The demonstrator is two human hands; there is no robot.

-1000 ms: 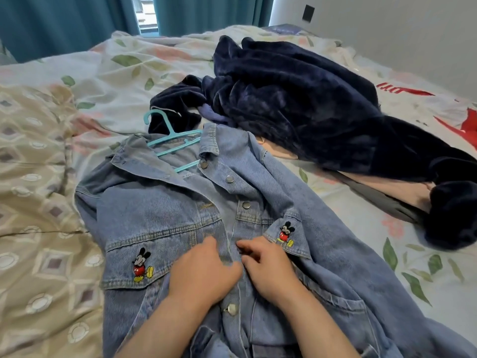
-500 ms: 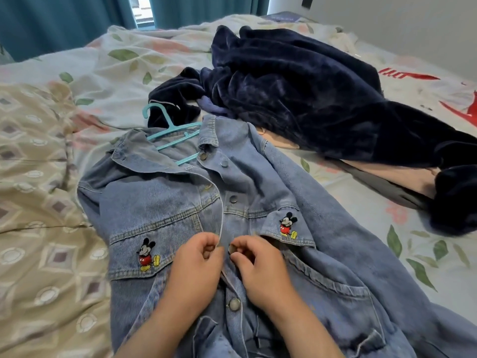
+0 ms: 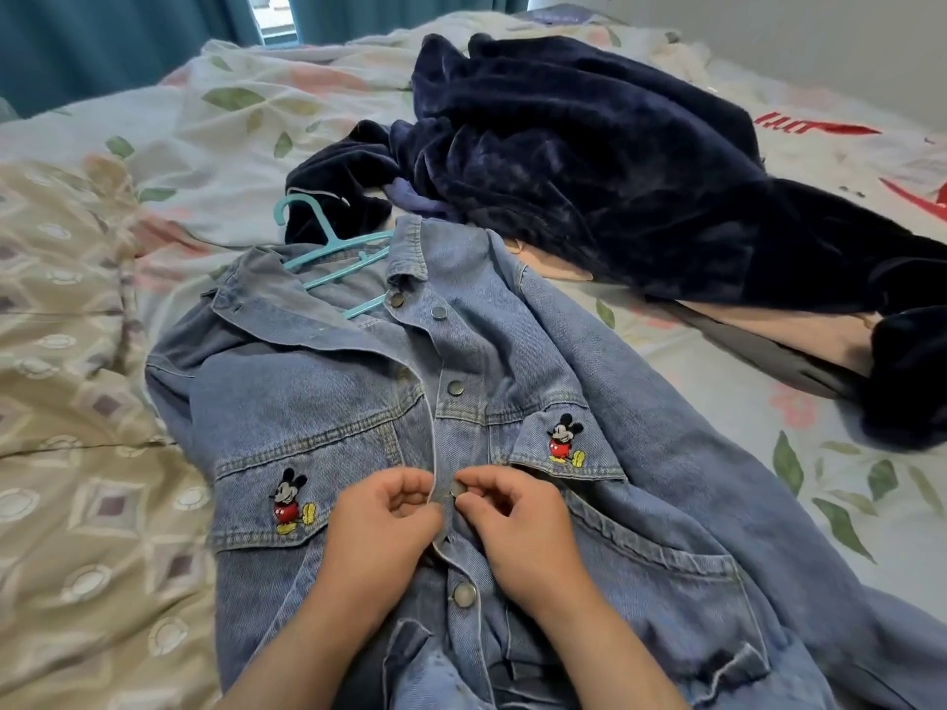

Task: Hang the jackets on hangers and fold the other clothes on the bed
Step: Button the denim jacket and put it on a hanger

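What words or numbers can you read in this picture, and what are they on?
No text can be read.
Red marks on the white cloth: too blurred to read.
The denim jacket: two cartoon mouse patches, pictures only, no words.

Soft, even daylight fills the scene, coming from the bright slit of window (image 3: 279, 25) between the teal curtains (image 3: 102, 43) at the top; shadows in the folds of the denim jacket (image 3: 512, 376) are faint. The dark blue plush garment (image 3: 589, 161) carries a dull sheen, and the wide lens bends the edges, where the patterned quilt (image 3: 71, 556) smears soft.
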